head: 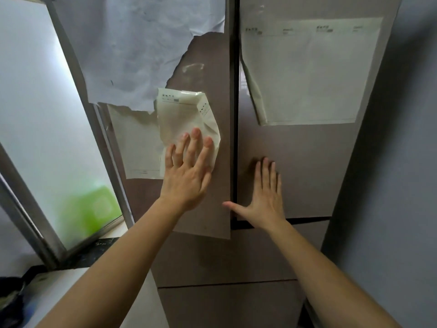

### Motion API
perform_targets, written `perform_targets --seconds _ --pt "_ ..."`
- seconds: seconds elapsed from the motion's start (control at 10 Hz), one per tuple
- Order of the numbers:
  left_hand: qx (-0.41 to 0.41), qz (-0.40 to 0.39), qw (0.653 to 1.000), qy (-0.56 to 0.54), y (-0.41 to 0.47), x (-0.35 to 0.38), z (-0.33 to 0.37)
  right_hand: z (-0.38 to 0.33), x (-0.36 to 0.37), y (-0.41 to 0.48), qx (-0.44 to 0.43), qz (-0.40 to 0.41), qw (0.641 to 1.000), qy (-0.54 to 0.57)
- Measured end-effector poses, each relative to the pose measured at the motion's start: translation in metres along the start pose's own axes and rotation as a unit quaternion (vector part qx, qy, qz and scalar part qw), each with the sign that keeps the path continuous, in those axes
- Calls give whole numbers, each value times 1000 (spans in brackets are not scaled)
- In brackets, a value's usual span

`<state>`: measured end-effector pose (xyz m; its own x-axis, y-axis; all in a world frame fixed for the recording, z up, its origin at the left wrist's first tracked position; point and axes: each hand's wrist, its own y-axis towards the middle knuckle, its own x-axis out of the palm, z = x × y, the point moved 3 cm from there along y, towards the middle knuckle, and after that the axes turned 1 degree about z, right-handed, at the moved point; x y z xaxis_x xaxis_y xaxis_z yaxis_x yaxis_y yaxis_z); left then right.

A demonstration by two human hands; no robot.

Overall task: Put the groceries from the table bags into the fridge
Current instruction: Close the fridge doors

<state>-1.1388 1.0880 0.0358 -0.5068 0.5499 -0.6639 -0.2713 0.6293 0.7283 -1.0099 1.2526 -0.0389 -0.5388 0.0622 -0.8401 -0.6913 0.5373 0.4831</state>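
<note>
A tall brown-grey fridge fills the view, with a left upper door (208, 79) and a right upper door (307, 166). The left door stands slightly ajar, its lower edge forward of the drawer below. My left hand (186, 171) lies flat on the left door, fingers spread, over a crumpled cream paper sheet (186, 114). My right hand (264, 197) is pressed flat on the right door near the centre seam, thumb pointing toward the gap. Neither hand holds anything. No groceries or bags are in view.
Paper sheets are taped on both doors, a large one on the right (312, 72). Lower drawers (227, 301) sit beneath. A frosted window with a metal frame (71, 67) is at the left, a green shape (92, 209) behind it. A grey wall (402, 185) is at the right.
</note>
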Motion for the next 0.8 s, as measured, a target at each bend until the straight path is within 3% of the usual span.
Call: perform_targets --seconds 0.3,0.7,0.8 --pt "-40 0 999 17 36 39 11 1 31 14 35 79 996 -32" --pt "-57 5 998 36 38 44 14 20 18 8 -33 73 994 -80" --pt "-67 6 997 38 39 42 15 16 -29 14 -44 65 996 52"
